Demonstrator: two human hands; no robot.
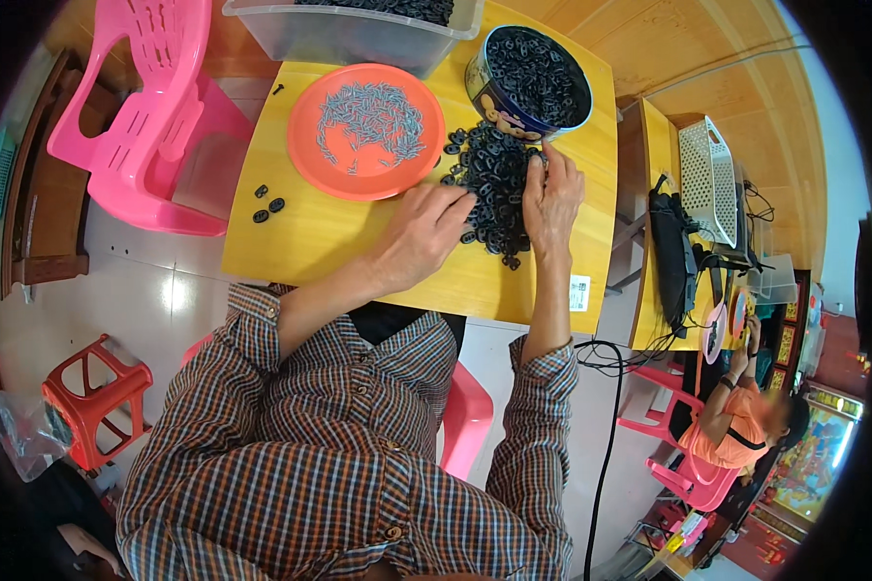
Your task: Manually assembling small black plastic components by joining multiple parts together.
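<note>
One yellow surface [300, 261] carries everything close to you, and its far side is crowded, so a wide sweep there could jolt several containers at once. The clear plastic bin [358, 41] appears to reach past the far left corner; if that end lacks support, a hard nudge might tip it. Your open round tin [488, 103] is filled high with black pieces, so a forward shove could shake some over its rim. The orange plate [303, 136] is shallow, and a knock from your wrist could slide its contents out. Between you and the tin lies the pile of black oval parts [494, 184], loose and close to the plate; push it leftward and pieces may get mixed in there. Your left hand [428, 225] has thumb and fingers drawn together at the pile's left side, while your right hand [554, 194] curves along its right, thumb and forefinger near the tin's base; whether either pinches a part, I cannot tell. Three stray black parts [277, 205] sit left of your forearm, where a sleeve could brush them off. Smallest, the grey screws [373, 121] would scatter most easily if the plate tilted.
</note>
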